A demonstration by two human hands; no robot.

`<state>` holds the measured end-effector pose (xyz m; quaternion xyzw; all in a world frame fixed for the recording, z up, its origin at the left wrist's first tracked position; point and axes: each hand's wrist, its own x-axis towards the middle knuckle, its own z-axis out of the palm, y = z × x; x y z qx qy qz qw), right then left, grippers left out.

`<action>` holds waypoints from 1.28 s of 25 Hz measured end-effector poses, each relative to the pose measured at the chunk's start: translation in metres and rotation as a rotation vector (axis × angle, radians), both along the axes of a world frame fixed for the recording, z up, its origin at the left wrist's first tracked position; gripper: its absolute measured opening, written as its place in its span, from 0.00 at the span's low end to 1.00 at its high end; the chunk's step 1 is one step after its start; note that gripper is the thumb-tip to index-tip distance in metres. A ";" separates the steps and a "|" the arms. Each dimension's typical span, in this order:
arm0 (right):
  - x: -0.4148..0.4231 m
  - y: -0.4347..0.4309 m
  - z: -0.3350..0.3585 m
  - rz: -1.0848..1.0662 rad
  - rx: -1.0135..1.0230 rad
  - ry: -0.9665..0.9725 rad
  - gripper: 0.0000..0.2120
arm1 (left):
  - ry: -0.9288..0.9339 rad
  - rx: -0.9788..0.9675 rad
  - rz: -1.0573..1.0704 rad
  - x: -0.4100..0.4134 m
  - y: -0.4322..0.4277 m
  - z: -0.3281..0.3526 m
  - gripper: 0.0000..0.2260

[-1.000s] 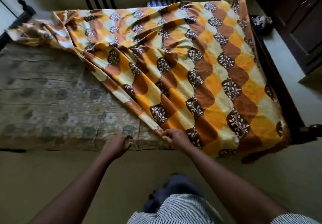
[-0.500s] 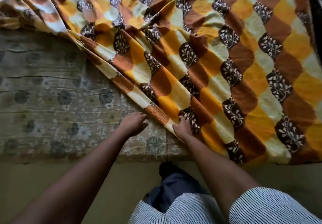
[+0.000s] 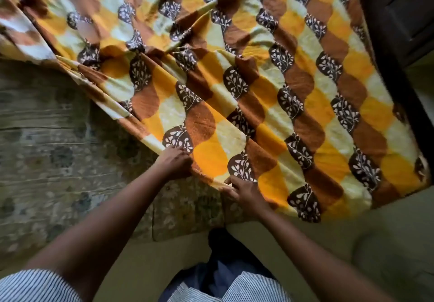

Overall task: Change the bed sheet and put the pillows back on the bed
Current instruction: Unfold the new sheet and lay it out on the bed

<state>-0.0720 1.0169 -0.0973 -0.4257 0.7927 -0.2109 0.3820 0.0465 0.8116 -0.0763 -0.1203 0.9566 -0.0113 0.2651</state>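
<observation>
An orange, brown and cream patterned bed sheet (image 3: 270,85) covers the right part of the bed and lies rumpled toward the far left. Its folded edge runs diagonally across the bare, faded floral mattress (image 3: 47,151). My left hand (image 3: 175,163) grips that edge from above, fingers curled into the cloth. My right hand (image 3: 244,192) pinches the same edge a little nearer the bed's front side. No pillows are in view.
Dark wooden furniture (image 3: 404,12) stands close on the right of the bed. A pale floor (image 3: 352,243) lies between me and the bed. My legs and striped sleeves fill the bottom of the view.
I have leaned in closer over the bed. My left hand moved from the bare mattress onto the sheet's edge and took hold of it. My right hand stayed on the edge.
</observation>
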 end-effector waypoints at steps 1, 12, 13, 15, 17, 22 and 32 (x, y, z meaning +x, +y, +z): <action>0.007 0.006 0.006 0.016 -0.029 0.037 0.12 | -0.012 0.001 -0.037 0.015 -0.003 0.010 0.14; 0.144 0.123 0.038 0.096 -0.057 0.252 0.11 | 0.525 0.147 0.130 0.228 0.135 0.009 0.12; 0.149 0.135 0.037 0.100 -0.025 0.260 0.10 | 0.557 0.167 0.143 0.235 0.152 0.005 0.11; 0.159 0.158 0.037 0.108 0.035 0.265 0.10 | 0.572 0.191 0.183 0.250 0.185 -0.001 0.09; 0.166 0.175 0.033 0.153 0.113 0.258 0.10 | 0.560 0.210 0.193 0.264 0.211 -0.007 0.08; 0.173 0.197 0.011 0.197 0.264 0.230 0.05 | 0.413 0.163 0.229 0.280 0.245 -0.011 0.11; 0.205 0.137 0.020 0.256 0.118 0.075 0.15 | 0.406 0.366 0.890 0.290 0.251 0.014 0.19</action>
